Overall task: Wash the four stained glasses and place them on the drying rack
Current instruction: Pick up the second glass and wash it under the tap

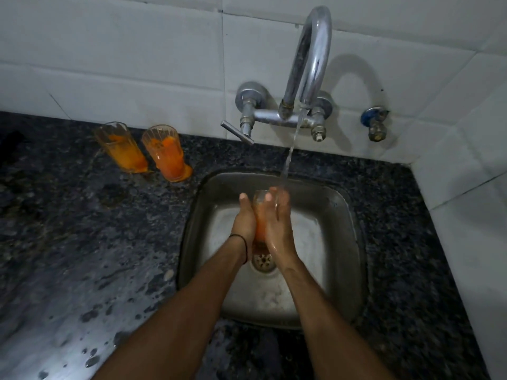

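Observation:
An orange-stained glass (259,215) is held upright over the steel sink (351,242), pressed between my left hand (244,220) and my right hand (277,220). Water runs from the curved chrome tap (310,58) onto my right fingers and the rim of the glass. Two more orange-stained glasses stand on the dark granite counter behind and left of the sink: one (120,146) further left, the other (166,153) beside it, with orange liquid pooled at their bases. No drying rack is in view.
The sink drain (264,261) lies under my wrists. A tap lever (237,132) sticks out to the left over the sink's back edge. A second small valve (376,123) sits on the tiled wall at right. The wet counter (68,256) stretches left.

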